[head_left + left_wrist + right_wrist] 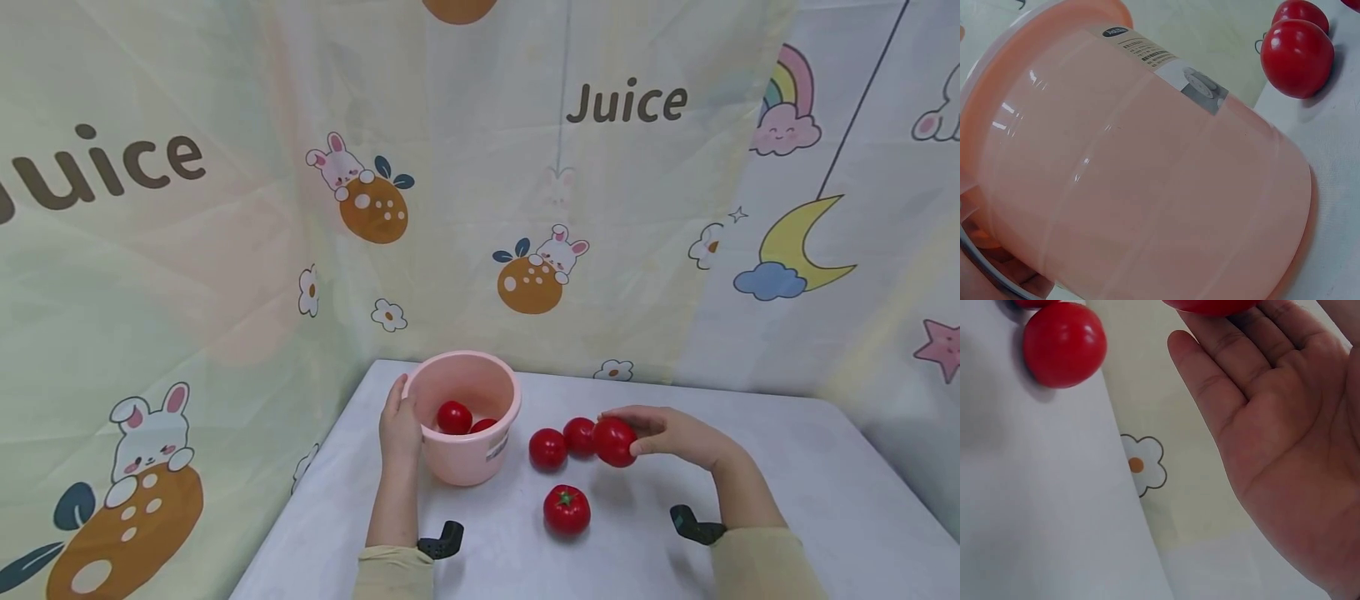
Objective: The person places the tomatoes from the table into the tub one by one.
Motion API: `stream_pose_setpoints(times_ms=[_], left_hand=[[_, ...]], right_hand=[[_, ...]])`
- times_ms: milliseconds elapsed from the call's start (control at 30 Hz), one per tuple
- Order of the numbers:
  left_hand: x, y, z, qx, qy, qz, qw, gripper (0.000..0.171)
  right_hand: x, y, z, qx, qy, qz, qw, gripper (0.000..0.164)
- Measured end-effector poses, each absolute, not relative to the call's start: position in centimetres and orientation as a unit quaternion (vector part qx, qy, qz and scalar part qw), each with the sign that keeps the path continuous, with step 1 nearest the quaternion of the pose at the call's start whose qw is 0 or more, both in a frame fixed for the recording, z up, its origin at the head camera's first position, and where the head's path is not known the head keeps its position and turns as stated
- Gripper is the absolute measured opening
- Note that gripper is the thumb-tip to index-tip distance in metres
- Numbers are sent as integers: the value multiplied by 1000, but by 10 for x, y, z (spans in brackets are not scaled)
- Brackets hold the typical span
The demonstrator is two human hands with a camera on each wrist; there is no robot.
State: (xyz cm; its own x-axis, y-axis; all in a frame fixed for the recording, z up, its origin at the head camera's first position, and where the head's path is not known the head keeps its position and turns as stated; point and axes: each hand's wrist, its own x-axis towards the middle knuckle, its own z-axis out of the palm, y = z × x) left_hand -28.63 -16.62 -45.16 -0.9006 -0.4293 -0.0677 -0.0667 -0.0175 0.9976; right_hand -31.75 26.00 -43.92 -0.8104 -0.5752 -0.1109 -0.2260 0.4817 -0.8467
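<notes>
On the left, my left hand (400, 427) grips the rim of a pink plastic bucket (459, 461), which stands on the table. Inside it lie a red tomato (453, 417) and part of a second one (483, 425). My right hand (678, 435) holds a tomato (614, 442) between thumb and fingers, with the palm showing in the right wrist view. Between bucket and right hand are two more tomatoes, one nearer the bucket (547, 450) and one behind the held one (579, 437). Closer to me sits a tomato with a green stem top (567, 511).
The white table (510, 554) ends at a printed cloth backdrop (480, 192) behind and at the left. A label (1166, 69) is stuck on the bucket's side. Dark wrist devices are worn on the left (441, 541) and right (696, 526) wrists.
</notes>
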Motion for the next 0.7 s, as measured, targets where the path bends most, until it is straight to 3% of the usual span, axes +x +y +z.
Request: stream_pose_setpoints(times_ms=[700], left_hand=[[-290,-168,-454,174,-685,-693,139,50]], right_hand=[[-331,243,-385,-260,834,-457,168,66]])
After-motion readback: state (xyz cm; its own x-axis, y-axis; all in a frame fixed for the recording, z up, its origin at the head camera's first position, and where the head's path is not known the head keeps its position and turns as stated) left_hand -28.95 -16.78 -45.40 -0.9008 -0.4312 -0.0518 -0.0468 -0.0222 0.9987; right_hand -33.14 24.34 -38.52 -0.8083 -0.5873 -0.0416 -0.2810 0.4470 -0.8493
